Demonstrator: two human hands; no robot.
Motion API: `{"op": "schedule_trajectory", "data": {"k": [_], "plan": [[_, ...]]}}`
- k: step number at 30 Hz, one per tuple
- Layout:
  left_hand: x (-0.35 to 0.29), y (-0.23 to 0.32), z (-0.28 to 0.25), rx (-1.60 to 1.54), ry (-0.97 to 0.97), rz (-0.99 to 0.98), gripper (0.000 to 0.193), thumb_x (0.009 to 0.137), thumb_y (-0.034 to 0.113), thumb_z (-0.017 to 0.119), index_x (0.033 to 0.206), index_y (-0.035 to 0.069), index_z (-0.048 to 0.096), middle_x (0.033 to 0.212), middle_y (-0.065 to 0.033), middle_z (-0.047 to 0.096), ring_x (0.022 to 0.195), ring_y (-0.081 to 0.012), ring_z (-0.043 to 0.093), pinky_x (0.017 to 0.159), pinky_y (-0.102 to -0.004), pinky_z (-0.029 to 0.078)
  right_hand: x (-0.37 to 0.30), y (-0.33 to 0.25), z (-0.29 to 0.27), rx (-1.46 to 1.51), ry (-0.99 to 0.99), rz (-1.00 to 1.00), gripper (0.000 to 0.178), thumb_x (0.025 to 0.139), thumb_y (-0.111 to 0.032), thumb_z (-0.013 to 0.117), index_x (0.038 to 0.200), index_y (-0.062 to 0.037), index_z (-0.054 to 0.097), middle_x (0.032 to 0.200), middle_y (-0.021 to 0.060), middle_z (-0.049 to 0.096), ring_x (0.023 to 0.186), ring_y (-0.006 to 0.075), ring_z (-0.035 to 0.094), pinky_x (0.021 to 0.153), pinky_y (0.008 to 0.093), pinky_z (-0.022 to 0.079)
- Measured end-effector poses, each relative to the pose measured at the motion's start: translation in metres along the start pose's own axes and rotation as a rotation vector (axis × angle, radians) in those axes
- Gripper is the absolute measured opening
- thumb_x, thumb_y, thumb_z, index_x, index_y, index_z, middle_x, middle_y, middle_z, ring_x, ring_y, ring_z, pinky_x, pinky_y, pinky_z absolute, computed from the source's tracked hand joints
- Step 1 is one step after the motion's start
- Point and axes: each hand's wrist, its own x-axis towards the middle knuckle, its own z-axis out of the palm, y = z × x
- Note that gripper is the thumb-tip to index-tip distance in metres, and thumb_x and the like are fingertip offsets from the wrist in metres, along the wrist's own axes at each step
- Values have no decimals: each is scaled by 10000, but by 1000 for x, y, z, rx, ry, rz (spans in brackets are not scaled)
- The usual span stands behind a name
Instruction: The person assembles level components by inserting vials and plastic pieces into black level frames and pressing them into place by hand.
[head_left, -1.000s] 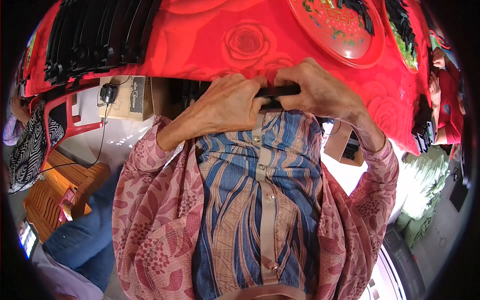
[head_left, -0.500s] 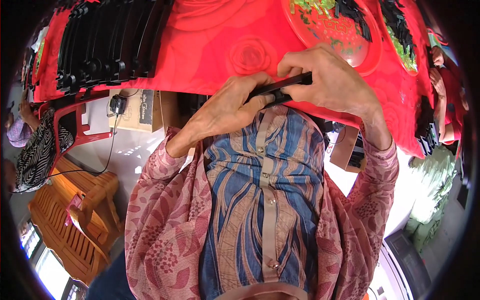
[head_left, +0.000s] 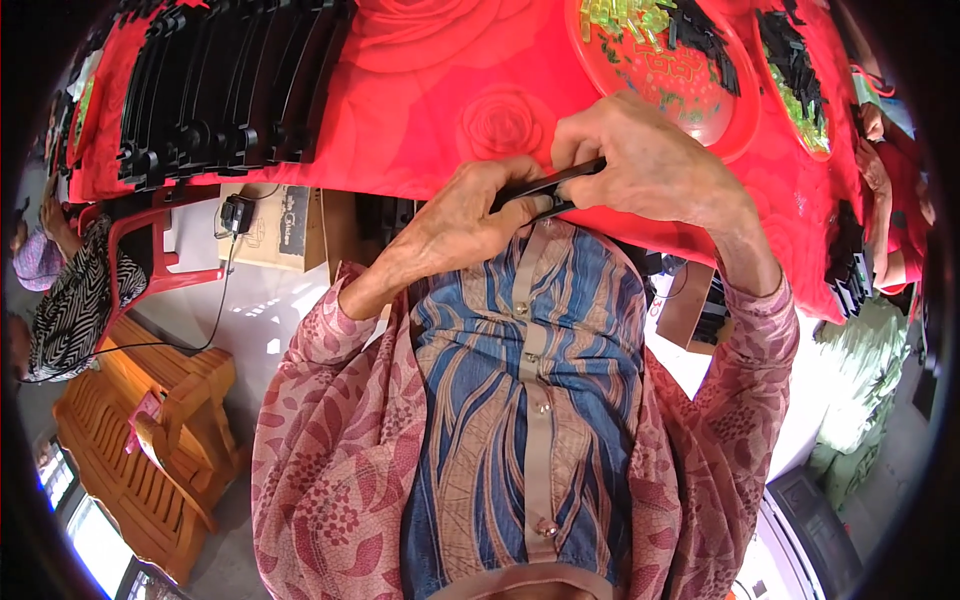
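Observation:
A narrow black plastic part (head_left: 540, 187) is held between my two hands at the near edge of the red-covered table. My left hand (head_left: 455, 222) is closed around its left end, thumb along the near side. Bent over the part's right end, the fingers of my right hand (head_left: 655, 165) pinch it, with the wrist raised. The fingertips partly hide that end, and anything small between them cannot be made out. Beyond my right hand lies a red patterned tray (head_left: 665, 85) with small yellow-green pieces (head_left: 622, 18) and small black pieces (head_left: 705, 40).
Many long black plastic parts (head_left: 235, 90) lie side by side at the table's left. Another tray (head_left: 800, 80) stands at the right, near another person's hands (head_left: 873, 165). Below are a cardboard box (head_left: 290, 225), a red stool (head_left: 165, 255) and a wooden chair (head_left: 150, 440).
My right hand has shifted slightly left along the black part, and less of the part's right end shows. My left hand keeps its grip.

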Motion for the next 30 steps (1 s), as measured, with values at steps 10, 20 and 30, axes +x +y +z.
{"op": "schedule_trajectory", "data": {"k": [10, 20, 30], "plan": [[-2, -8, 7, 131, 60, 163, 176, 871, 54, 566, 964, -89, 611, 603, -217, 523, 525, -223, 544, 509, -389, 409, 7, 7, 5, 12, -196, 4, 139, 745, -55, 674, 760, 49, 584, 569, 92, 548, 520, 115, 473, 480, 309, 372], [-2, 1, 9, 228, 34, 79, 191, 891, 80, 561, 1037, -43, 572, 700, -125, 540, 666, -163, 528, 604, -357, 427, -5, 13, -2, -83, -45, -151, 156, 729, -70, 695, 813, 38, 620, 652, 108, 616, 567, 158, 559, 540, 319, 436], [-1, 2, 0, -399, 148, 46, 492, 953, 215, 510, 1383, -18, 460, 1047, -57, 605, 974, -137, 557, 874, -284, 449, -40, 2, 3, 384, 887, -237, 114, 838, 46, 672, 945, 17, 697, 921, 46, 707, 841, 92, 642, 741, 221, 510]]}}
